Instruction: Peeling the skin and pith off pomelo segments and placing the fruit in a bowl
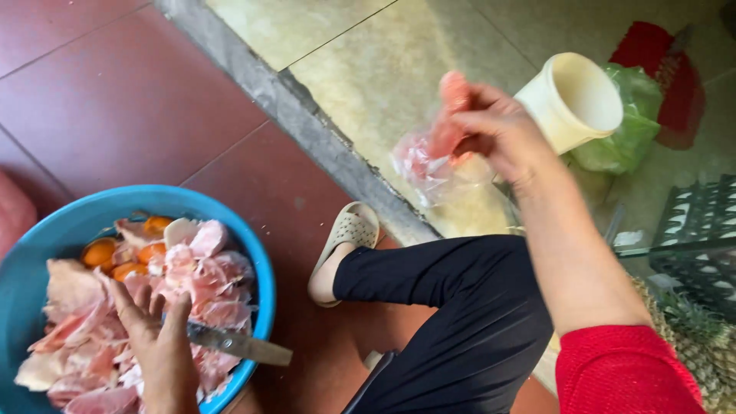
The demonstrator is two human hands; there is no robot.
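A blue basin at the lower left holds several pink raw meat pieces and some orange bits. My left hand lies on the meat with its fingers spread. A knife runs out from under its palm and over the basin's rim. My right hand, on a red-sleeved arm, is raised over the pale floor. It grips a clear plastic bag with pink meat in it, and a pink piece sticks up above the fingers.
A cream plastic cup and a green bag lie just beyond my right hand. My black-trousered leg and beige sandal rest on the red tiles. A grey kerb, dark crate and pineapple are nearby.
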